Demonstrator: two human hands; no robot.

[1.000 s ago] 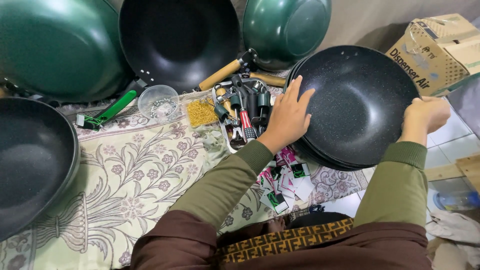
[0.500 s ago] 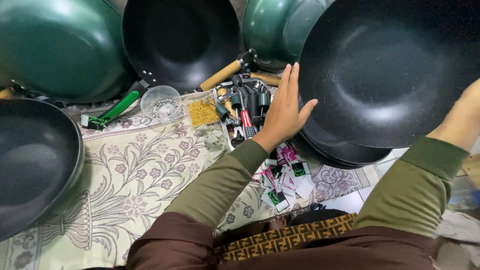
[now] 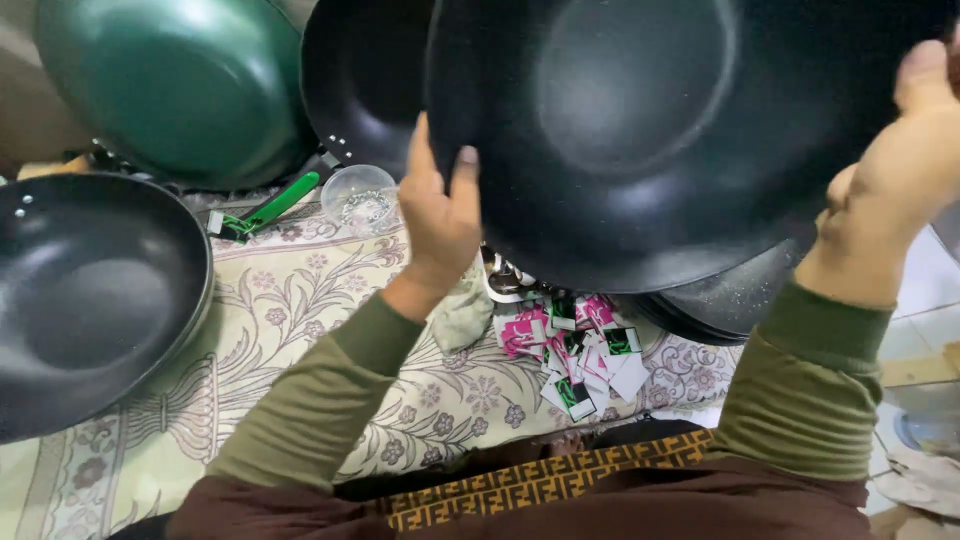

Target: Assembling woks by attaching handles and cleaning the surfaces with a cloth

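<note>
A large black non-stick wok pan [image 3: 660, 130] fills the upper right of the head view, lifted and tilted with its inside toward me. My left hand [image 3: 440, 215] grips its left rim, thumb over the edge. My right hand [image 3: 905, 190] grips the right rim. Under it, more black pans [image 3: 730, 300] lie stacked on the floral cloth [image 3: 300, 340]. Pink, green and white paper tags [image 3: 575, 350] lie in a heap just below the lifted pan.
Another black pan [image 3: 85, 300] sits at the left, a green wok [image 3: 180, 85] and a black wok [image 3: 365, 80] lean at the back. A green tool [image 3: 265, 205] and a clear plastic cup [image 3: 360, 197] lie between them. White tiled floor [image 3: 925, 310] shows at right.
Both hands have lifted the top black pan off the stack, raising it toward the camera and leftward; it now hides the wooden handles and the box seen earlier.
</note>
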